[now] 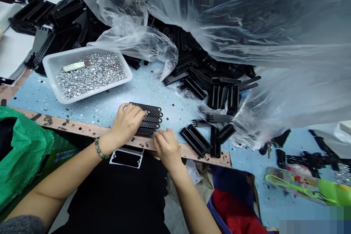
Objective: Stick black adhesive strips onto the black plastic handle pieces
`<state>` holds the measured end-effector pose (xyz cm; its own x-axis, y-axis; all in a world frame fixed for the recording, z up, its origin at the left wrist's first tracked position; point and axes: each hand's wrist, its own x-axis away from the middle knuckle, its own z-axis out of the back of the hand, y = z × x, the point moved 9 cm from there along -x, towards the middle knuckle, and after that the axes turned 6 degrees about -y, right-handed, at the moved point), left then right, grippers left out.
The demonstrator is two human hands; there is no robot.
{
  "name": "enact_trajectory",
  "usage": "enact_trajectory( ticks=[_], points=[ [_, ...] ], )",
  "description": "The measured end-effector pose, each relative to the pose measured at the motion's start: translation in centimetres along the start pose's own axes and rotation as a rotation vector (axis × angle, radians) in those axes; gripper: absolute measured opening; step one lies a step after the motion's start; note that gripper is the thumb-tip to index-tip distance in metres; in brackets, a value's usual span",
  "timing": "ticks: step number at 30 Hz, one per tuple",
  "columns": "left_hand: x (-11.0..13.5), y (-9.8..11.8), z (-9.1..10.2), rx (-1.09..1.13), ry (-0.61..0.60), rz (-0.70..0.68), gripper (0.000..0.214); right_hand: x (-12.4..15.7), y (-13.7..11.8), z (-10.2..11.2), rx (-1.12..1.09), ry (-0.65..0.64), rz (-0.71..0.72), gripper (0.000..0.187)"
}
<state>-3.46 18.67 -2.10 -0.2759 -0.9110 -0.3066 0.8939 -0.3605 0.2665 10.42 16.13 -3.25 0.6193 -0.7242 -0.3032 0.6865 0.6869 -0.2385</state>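
Five or so black perforated plastic strips (150, 117) lie side by side in a neat row at the near edge of the pale blue table (153, 91). The left hand (127, 122) lies over the row's left end, fingers bent down on it, pressing rather than gripping. The right hand (166, 146) sits at the row's near right corner with fingers curled; whether it pinches anything cannot be told. By the look of it the work is at an early stage: this short row is set out, while a few loose black ribbed pieces (196, 139) wait just right of it. A large heap of black parts (208, 69) remains farther off under the clear plastic bag (246, 25). The white tray (52, 67) of small silvery washers (93, 73), far left, looks full.
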Motion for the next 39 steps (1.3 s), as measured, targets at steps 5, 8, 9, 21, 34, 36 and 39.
enact_trajectory(
  ticks=[5, 8, 9, 21, 34, 36, 39],
  points=[
    [4.3, -1.3, 2.1, 0.054, 0.048, -0.001, 0.008, 0.4, -0.5, -0.3, 0.071, 0.022, 0.024, 0.014],
    [6.1, -1.7, 1.4, 0.07, 0.033, -0.004, 0.008, 0.9, -0.9, -0.2, 0.071, 0.015, 0.043, 0.02],
    [6.4, -1.7, 1.3, 0.069, 0.042, -0.007, 0.009, 1.1, -1.0, -0.2, 0.081, 0.014, 0.046, 0.023],
    [8.6, -1.8, 1.7, -0.014, 0.045, -0.046, 0.026, 1.4, -1.6, -0.5, 0.119, -0.016, 0.002, 0.026],
    [7.5, 3.7, 0.9, -0.053, -0.081, -0.138, 0.049, 1.3, -0.8, -0.4, 0.086, -0.061, -0.067, 0.028],
    [7.2, 4.6, -0.9, -0.077, -0.139, -0.13, 0.057, 1.1, -1.1, -0.6, 0.101, -0.084, -0.048, 0.03],
    [7.3, 4.6, -3.2, -0.132, -0.191, -0.073, 0.065, 1.1, -1.1, -1.0, 0.067, -0.123, -0.034, 0.029]
  ],
)
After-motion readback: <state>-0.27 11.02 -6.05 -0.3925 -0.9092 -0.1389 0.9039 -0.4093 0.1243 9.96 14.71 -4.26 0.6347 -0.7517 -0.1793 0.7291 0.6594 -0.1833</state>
